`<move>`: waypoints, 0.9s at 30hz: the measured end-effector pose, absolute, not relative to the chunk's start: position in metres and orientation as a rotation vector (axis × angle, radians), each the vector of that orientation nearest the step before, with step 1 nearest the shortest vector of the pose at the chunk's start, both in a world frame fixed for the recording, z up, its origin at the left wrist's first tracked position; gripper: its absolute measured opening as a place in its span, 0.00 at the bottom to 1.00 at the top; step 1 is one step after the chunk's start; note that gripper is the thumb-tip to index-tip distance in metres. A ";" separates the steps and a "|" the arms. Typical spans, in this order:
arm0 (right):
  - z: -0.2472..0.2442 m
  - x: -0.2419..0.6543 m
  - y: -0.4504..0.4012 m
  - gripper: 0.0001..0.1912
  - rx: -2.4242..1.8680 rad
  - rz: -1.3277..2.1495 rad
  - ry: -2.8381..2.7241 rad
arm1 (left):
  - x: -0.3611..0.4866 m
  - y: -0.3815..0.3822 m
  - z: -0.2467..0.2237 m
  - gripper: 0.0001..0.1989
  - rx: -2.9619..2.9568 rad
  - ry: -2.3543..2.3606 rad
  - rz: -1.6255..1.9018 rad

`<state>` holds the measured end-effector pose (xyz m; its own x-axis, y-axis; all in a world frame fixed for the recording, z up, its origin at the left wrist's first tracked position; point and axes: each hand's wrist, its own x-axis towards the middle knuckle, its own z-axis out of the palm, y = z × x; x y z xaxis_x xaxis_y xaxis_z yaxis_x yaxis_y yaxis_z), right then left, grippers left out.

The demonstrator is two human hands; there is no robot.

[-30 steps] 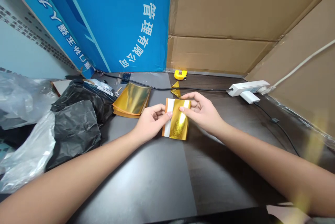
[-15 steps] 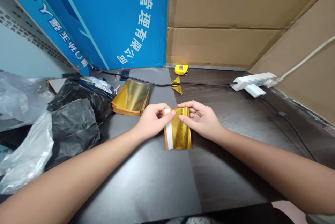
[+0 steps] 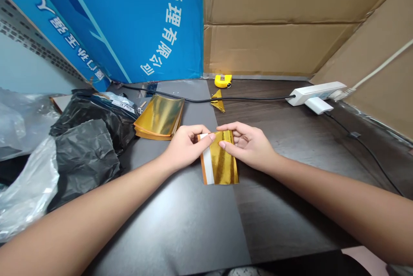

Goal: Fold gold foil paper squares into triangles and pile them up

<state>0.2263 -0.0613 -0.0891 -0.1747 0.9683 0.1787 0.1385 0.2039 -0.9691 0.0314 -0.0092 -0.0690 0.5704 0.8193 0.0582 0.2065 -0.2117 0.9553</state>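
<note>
Between my two hands is a sheet of gold foil paper (image 3: pixel 225 166), folded over, with a white strip and an orange edge showing along its left side. My left hand (image 3: pixel 190 146) pinches its upper left part, thumb on top. The upper right part is gripped by my right hand (image 3: pixel 247 143), its thumb lying on the gold face and its fingers behind the top edge. Left of my left hand lies a stack of gold foil paper (image 3: pixel 159 116) with orange edges. A small folded gold piece (image 3: pixel 218 101) rests beyond my hands, under a black cable.
A yellow tape measure (image 3: pixel 223 80) sits at the back against the cardboard wall (image 3: pixel 258 50). The black cable (image 3: pixel 254 98) runs across the table to a white power strip (image 3: pixel 318 91) at right. Crumpled black plastic bags (image 3: pixel 87 151) and clear ones pile up on the left.
The view has shifted slightly. Both hands keep their hold on the foil paper, and the sheet is tilted a little more, its lower right corner slightly further right.
</note>
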 end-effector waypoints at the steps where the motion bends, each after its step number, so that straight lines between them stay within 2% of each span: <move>1: -0.089 0.226 -0.061 0.20 -1.095 1.101 -1.530 | 0.031 -0.009 -0.068 0.20 1.727 0.856 0.712; 14: -0.087 0.227 -0.062 0.20 -1.140 1.098 -1.523 | 0.031 -0.009 -0.066 0.20 1.748 0.855 0.723; 21: -0.083 0.229 -0.059 0.27 -1.131 1.242 -1.423 | 0.030 -0.009 -0.066 0.19 1.714 0.825 0.728; 27: -0.073 0.232 -0.057 0.24 -1.183 1.350 -1.306 | 0.029 -0.009 -0.067 0.19 1.700 0.806 0.728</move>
